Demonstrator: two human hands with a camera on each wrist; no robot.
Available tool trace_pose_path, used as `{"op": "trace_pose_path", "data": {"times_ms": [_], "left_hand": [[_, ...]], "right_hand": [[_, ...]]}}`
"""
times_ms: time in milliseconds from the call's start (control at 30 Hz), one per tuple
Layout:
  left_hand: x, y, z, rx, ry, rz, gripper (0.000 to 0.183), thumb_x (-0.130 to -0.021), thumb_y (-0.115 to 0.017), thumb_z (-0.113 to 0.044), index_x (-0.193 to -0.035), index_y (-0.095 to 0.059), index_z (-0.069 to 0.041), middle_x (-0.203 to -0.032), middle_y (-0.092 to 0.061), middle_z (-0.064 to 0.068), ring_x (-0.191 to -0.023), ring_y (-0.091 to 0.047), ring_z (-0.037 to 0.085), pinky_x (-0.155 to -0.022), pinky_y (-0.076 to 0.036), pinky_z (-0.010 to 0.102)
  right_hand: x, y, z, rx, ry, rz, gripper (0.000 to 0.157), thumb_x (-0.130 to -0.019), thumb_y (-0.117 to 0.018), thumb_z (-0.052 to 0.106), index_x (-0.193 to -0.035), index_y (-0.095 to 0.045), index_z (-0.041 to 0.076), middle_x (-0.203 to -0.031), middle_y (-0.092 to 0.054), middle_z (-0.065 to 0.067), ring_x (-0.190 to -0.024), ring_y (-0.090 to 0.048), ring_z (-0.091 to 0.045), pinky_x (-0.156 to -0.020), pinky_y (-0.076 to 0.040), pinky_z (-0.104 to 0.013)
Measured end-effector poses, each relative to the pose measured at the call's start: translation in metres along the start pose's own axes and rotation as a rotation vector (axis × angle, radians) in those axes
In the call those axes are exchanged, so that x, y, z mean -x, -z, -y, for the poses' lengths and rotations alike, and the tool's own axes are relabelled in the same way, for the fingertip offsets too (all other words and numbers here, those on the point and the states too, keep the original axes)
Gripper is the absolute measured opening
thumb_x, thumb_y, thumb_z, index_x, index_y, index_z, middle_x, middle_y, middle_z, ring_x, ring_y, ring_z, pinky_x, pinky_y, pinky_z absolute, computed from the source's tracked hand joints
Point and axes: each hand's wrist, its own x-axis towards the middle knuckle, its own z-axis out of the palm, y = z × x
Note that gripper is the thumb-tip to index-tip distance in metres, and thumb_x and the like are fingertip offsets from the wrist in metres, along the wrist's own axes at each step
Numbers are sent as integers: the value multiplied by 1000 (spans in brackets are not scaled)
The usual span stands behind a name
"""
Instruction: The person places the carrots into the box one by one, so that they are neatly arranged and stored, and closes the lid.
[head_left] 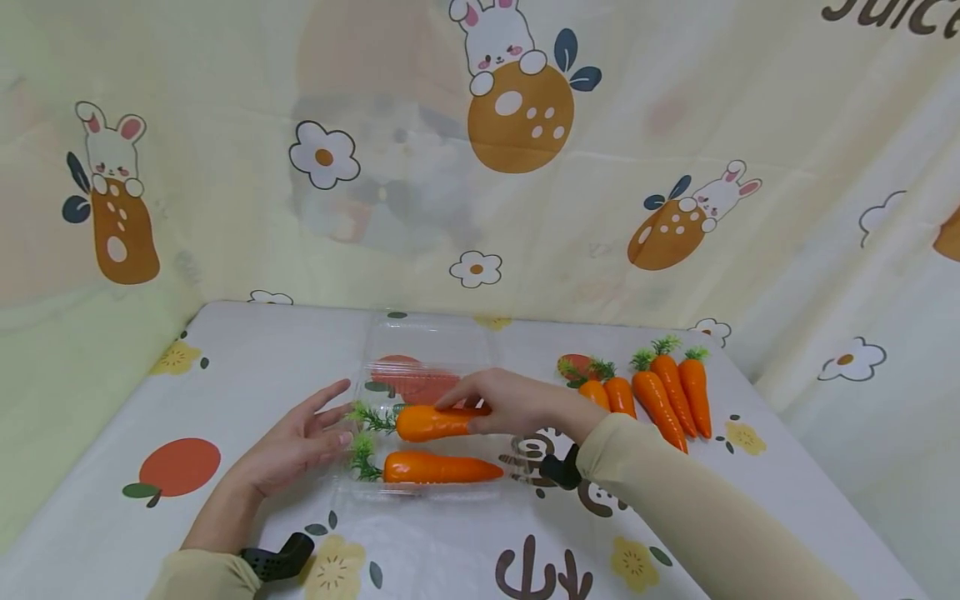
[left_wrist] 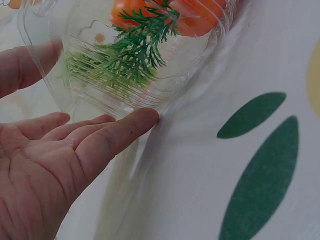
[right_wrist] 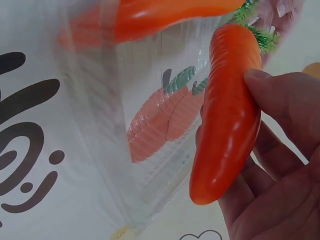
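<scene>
A clear plastic box (head_left: 408,491) with its lid (head_left: 429,337) folded back lies on the table. One orange carrot (head_left: 442,468) with green leaves rests inside along the near side. Above the box, my right hand (head_left: 513,402) holds a second carrot (right_wrist: 226,117) between thumb and fingers, its leafy top pointing left. My left hand (head_left: 300,442) is at the box's left end, fingers extended. In the left wrist view a straight fingertip (left_wrist: 145,118) touches the ribbed plastic wall, beside the green leaves (left_wrist: 132,52).
Several more carrots (head_left: 675,392) lie on the right of the table, partly hidden behind my right forearm. A patterned cloth (head_left: 180,467) covers the table, and a printed curtain (head_left: 397,208) hangs behind it.
</scene>
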Motion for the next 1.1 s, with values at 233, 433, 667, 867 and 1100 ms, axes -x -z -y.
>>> {"op": "trace_pose_path", "data": {"times_ms": [233,433,667,867,1100], "left_hand": [[-1,0,1,8,-1,7,88,-99,-63,-15,-165,-6,-9,-165,-21,32,-148,-35,51,-113,-44,53],[-2,1,1,27,0,10,88,-99,-63,-13,-165,-5,-9,-165,-21,32,-148,-35,52,-113,-45,52],[-2,1,0,38,-9,13,88,-99,-63,-11,-165,-5,-8,-165,-20,32,-148,-33,52,-112,-44,50],[-1,2,1,44,-17,23,88,-99,-63,-11,-165,-4,-7,-165,-19,33,-149,-33,52,-112,-45,48],[-1,2,0,42,-20,25,88,-100,-62,-11,-165,-4,-7,-166,-19,33,-149,-31,52,-112,-45,48]], "right_hand": [[-6,-4,4,-12,-28,36,42,-96,-66,0,-135,-68,15,-122,-69,2,-105,-60,-14,-94,-56,-24],[-9,-8,2,-17,-51,63,41,-96,-67,0,-134,-68,14,-126,-69,1,-107,-61,-15,-97,-56,-26],[-13,-10,-2,-38,-66,94,44,-95,-69,2,-136,-68,18,-128,-69,4,-113,-64,-15,-99,-56,-27],[-15,-13,-5,-48,-89,112,47,-94,-71,4,-136,-67,22,-126,-69,7,-115,-63,-14,-100,-56,-28],[-17,-14,-4,-78,-122,124,51,-90,-73,-2,-135,-67,23,-123,-69,5,-114,-64,-17,-101,-57,-32]]}}
